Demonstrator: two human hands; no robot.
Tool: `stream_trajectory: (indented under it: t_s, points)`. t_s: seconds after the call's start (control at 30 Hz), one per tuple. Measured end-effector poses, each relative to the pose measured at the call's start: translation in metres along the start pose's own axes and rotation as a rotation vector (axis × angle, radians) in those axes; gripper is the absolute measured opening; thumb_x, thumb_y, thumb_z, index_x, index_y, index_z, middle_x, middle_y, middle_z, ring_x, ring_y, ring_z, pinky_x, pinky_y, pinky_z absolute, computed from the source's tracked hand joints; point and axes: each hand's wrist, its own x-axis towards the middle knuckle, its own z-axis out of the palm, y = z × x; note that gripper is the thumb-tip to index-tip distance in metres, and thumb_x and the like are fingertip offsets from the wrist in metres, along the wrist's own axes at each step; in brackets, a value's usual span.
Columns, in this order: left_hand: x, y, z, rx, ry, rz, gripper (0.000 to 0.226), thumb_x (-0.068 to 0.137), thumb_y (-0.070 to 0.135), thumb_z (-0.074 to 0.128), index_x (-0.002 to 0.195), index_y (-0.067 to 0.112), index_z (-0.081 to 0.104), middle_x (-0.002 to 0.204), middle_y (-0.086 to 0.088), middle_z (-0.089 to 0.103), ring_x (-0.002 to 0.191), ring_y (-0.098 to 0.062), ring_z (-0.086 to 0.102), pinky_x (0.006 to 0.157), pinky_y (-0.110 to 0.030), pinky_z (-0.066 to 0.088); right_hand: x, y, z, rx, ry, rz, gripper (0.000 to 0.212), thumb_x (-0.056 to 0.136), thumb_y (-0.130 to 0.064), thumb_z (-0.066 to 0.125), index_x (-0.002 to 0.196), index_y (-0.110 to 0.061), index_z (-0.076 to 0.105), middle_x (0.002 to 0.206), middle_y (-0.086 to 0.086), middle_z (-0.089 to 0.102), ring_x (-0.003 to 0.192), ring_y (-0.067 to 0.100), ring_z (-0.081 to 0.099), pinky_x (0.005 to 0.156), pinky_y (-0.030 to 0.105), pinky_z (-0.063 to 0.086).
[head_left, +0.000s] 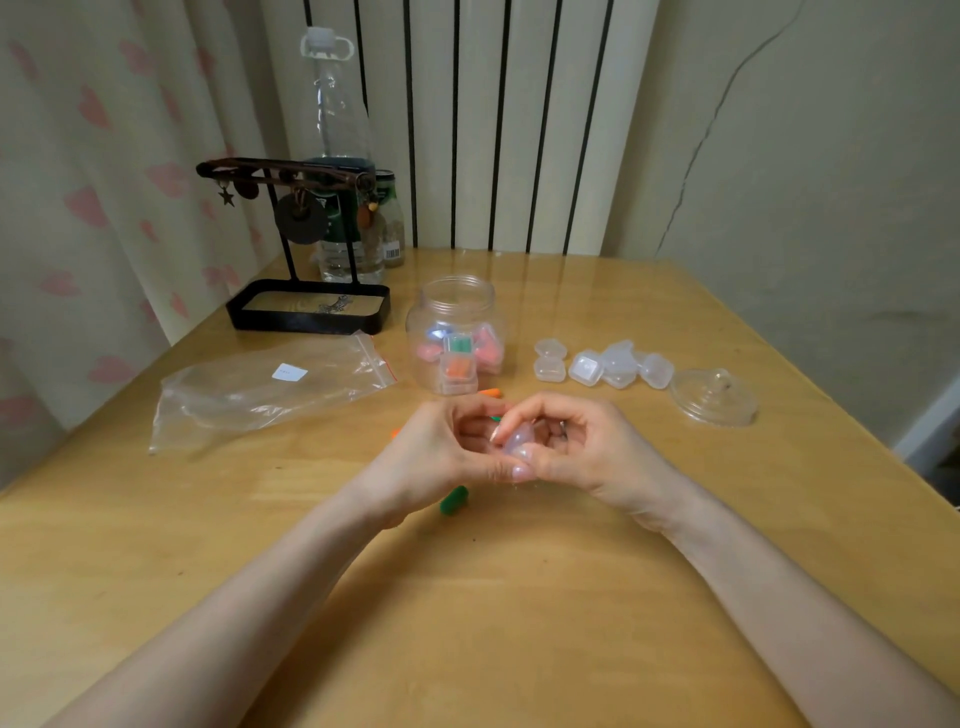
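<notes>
Both hands meet above the middle of the wooden table (571, 597). My left hand (441, 457) and my right hand (582, 447) together pinch a small clear plastic box (517, 441) between fingers and thumbs. What the box holds is hidden. A green earplug (453, 500) lies on the table just under my left hand. An orange one (491, 393) lies beyond the hands. An open clear jar (456, 332) behind them holds several small boxes with orange, green and pink pieces.
Several empty small clear boxes (602, 364) sit right of the jar, with the jar's glass lid (714, 399) further right. A zip bag (270, 389) lies at left. A black jewellery stand (309, 306) and bottles (343, 156) stand at the back left.
</notes>
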Motion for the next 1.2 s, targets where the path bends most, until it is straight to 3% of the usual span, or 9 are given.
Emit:
stream_trajectory:
  t_s: [0.2,0.33,0.4,0.57,0.67,0.77,0.9,1.1,1.2]
  points:
    - [0.002,0.001,-0.002,0.032,0.019,-0.030,0.046,0.064,0.002,0.082,0.107,0.008,0.067,0.102,-0.007,0.073,0.092,-0.009,0.068,0.091,-0.025,0.051,0.000,-0.003,0.002,-0.021,0.000,0.003,0.019,0.071,-0.016,0.064,0.089,-0.017,0.070,0.098,0.001,0.070,0.099,0.017,0.064,0.089,0.027,0.050]
    - [0.004,-0.004,-0.005,0.073,0.029,-0.042,0.041,0.062,0.000,0.083,0.100,0.004,0.068,0.093,-0.002,0.072,0.082,-0.006,0.067,0.076,-0.018,0.050,0.005,0.008,0.018,-0.303,0.023,0.033,0.022,0.072,-0.027,0.044,0.084,-0.035,0.061,0.103,-0.007,0.061,0.105,0.010,0.053,0.107,0.023,0.020]
    - [0.004,-0.005,-0.005,0.104,0.033,-0.043,0.034,0.062,0.000,0.084,0.092,0.002,0.068,0.082,0.000,0.070,0.074,-0.004,0.064,0.073,-0.016,0.048,0.005,0.010,0.024,-0.380,0.025,0.035,0.024,0.075,-0.021,0.036,0.087,-0.028,0.055,0.104,-0.004,0.054,0.107,0.007,0.047,0.097,0.007,0.017]
    - [0.004,-0.008,-0.003,0.202,0.054,-0.032,0.031,0.062,0.007,0.085,0.086,-0.001,0.067,0.074,-0.002,0.067,0.067,-0.006,0.058,0.071,-0.027,0.049,0.002,0.015,0.030,-0.438,0.073,-0.011,0.025,0.074,-0.011,0.032,0.083,-0.027,0.049,0.095,-0.011,0.047,0.099,0.004,0.044,0.089,0.010,0.029]
    - [0.003,-0.005,-0.002,0.171,0.040,-0.034,0.029,0.062,0.006,0.085,0.084,0.008,0.067,0.077,0.003,0.068,0.069,0.000,0.061,0.073,-0.018,0.047,0.005,0.016,0.027,-0.422,0.157,-0.077,0.032,0.068,-0.003,0.035,0.078,-0.028,0.052,0.089,-0.015,0.052,0.094,0.009,0.049,0.099,0.033,0.032]
    - [0.004,-0.004,-0.005,0.150,0.059,-0.019,0.049,0.059,0.015,0.089,0.102,0.005,0.067,0.100,-0.005,0.071,0.085,-0.009,0.068,0.081,-0.027,0.052,0.003,0.010,0.018,-0.242,0.082,-0.034,0.033,0.070,-0.007,0.046,0.084,-0.032,0.062,0.097,-0.014,0.061,0.098,0.017,0.055,0.099,0.054,0.037]
    - [0.003,0.002,-0.003,0.083,0.093,-0.003,0.040,0.067,0.006,0.083,0.104,0.004,0.067,0.094,-0.012,0.073,0.088,-0.023,0.070,0.086,-0.035,0.055,0.000,0.001,0.002,0.000,0.054,-0.086,0.036,0.075,0.002,0.052,0.104,-0.013,0.067,0.114,0.017,0.059,0.104,0.043,0.051,0.078,0.034,0.052]
    - [-0.001,0.004,0.005,-0.050,0.026,-0.023,0.033,0.077,-0.002,0.072,0.107,-0.010,0.061,0.096,-0.022,0.071,0.089,-0.028,0.070,0.080,-0.029,0.057,0.000,-0.002,-0.012,-0.106,0.076,-0.101,0.031,0.074,-0.026,0.063,0.100,-0.015,0.073,0.117,-0.004,0.055,0.100,0.009,0.054,0.081,0.018,0.045]
    - [-0.001,0.006,0.006,-0.084,0.035,0.008,0.032,0.075,-0.004,0.073,0.105,-0.008,0.063,0.097,-0.024,0.070,0.088,-0.032,0.069,0.083,-0.036,0.057,0.001,0.003,-0.013,-0.063,0.032,-0.068,0.034,0.079,-0.028,0.061,0.112,-0.021,0.067,0.127,-0.007,0.058,0.117,0.009,0.054,0.093,0.025,0.047]
